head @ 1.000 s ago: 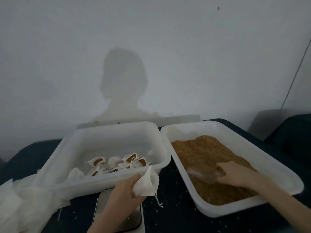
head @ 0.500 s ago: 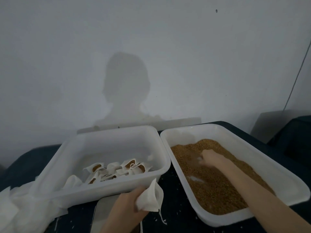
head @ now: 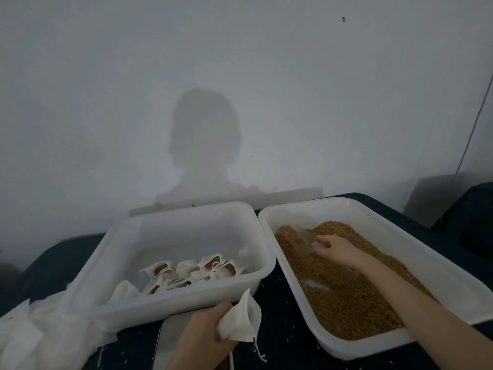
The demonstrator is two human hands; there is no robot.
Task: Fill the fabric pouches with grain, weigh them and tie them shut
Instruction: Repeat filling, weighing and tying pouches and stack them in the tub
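My left hand grips an empty white fabric pouch near the front edge, over a flat silver scale. Its drawstring hangs down at the right. My right hand reaches into the right white tub and holds a clear plastic scoop pushed into the brown grain at the tub's far left end. The left white tub holds several filled pouches with grain showing at their open tops.
A heap of spare white pouches lies at the left front, beside the left tub. Loose grains dot the dark tabletop between the tubs. A pale wall rises just behind the tubs, with a thin cable at the right.
My right hand has moved from the tub's near middle to its far left end with the scoop. My left hand keeps its hold on the pouch, which sits lower in view.
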